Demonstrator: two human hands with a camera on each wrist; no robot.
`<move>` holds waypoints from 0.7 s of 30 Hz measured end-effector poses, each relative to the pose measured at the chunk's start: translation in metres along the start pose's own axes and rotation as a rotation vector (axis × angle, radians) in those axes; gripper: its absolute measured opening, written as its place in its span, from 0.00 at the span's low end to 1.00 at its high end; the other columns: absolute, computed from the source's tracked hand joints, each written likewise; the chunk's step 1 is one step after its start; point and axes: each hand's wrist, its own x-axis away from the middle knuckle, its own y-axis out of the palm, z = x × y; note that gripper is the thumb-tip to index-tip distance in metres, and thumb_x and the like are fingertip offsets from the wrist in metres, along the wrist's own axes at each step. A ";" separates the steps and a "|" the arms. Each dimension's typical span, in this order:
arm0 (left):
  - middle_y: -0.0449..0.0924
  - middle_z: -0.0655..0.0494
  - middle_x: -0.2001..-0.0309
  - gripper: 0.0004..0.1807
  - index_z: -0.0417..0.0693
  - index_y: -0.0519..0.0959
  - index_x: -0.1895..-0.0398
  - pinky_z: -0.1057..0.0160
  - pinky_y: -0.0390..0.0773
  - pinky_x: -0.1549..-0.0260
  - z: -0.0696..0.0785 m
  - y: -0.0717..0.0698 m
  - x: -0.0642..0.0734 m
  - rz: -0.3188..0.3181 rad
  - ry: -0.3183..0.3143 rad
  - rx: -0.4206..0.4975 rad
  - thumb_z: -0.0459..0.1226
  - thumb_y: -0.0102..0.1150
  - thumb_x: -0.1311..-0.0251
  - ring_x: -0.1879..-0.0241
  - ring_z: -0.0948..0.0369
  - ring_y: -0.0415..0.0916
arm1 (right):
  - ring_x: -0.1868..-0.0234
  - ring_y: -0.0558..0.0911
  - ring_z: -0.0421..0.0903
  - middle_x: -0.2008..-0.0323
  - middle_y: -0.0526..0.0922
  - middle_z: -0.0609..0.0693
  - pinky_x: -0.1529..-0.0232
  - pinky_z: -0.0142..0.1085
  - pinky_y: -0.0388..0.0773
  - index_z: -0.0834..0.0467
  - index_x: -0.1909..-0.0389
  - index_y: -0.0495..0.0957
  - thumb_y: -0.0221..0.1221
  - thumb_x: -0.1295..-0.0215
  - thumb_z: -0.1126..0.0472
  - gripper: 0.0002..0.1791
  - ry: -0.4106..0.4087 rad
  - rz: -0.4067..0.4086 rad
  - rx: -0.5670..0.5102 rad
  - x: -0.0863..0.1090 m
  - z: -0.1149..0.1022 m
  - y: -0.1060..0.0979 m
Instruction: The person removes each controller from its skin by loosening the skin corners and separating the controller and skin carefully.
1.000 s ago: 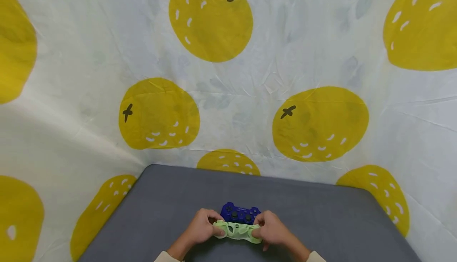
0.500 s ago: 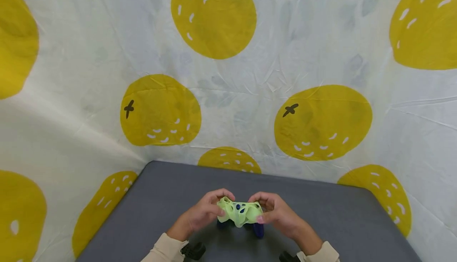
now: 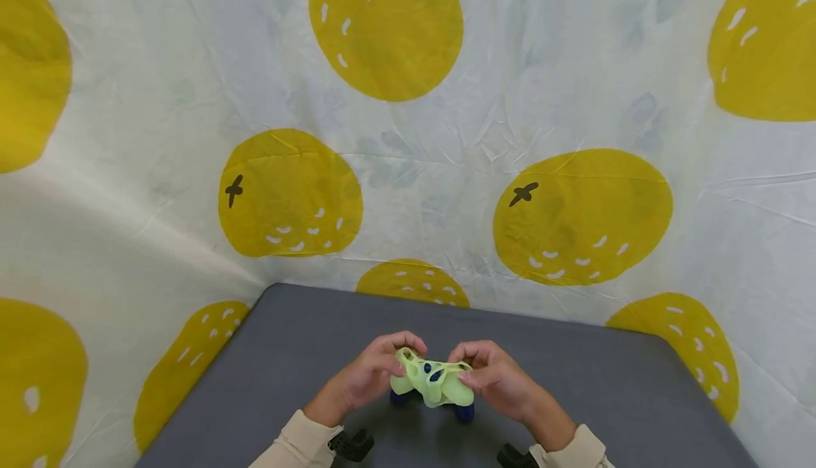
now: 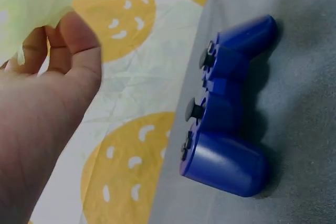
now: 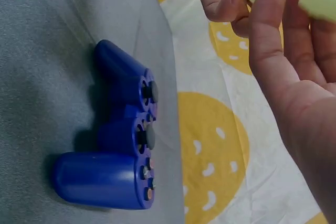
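A pale green silicone controller cover (image 3: 433, 383) hangs between both hands, with holes in its face. My left hand (image 3: 376, 372) pinches its left end, and my right hand (image 3: 494, 376) pinches its right end. Behind and below the cover lies a blue game controller (image 4: 226, 108) on the grey surface, apart from both hands. In the head view the cover hides most of it, leaving the grips and bits through the holes. From the right wrist view the blue controller lies with its thumbsticks up. Only part of the cover shows in either wrist view.
A grey padded tabletop (image 3: 319, 326) lies under the hands. White cloth (image 3: 421, 192) printed with yellow fruit stands up around its back and sides. Black straps with small devices (image 3: 352, 445) sit at the wrists, below beige sleeves (image 3: 299, 443).
The hands have raised the green cover from in front of the blue controller to over it, turning its face toward the camera. In the last half second it has tilted slightly.
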 end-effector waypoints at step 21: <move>0.89 0.61 0.46 0.36 0.46 0.62 0.22 0.67 0.85 0.50 0.019 -0.002 0.009 -0.297 0.022 0.132 0.44 0.63 0.27 0.48 0.66 0.87 | 0.56 0.88 0.34 0.54 0.88 0.41 0.54 0.29 0.85 0.54 0.39 0.71 0.39 0.15 0.65 0.14 -0.105 -0.105 -0.106 -0.024 -0.011 0.018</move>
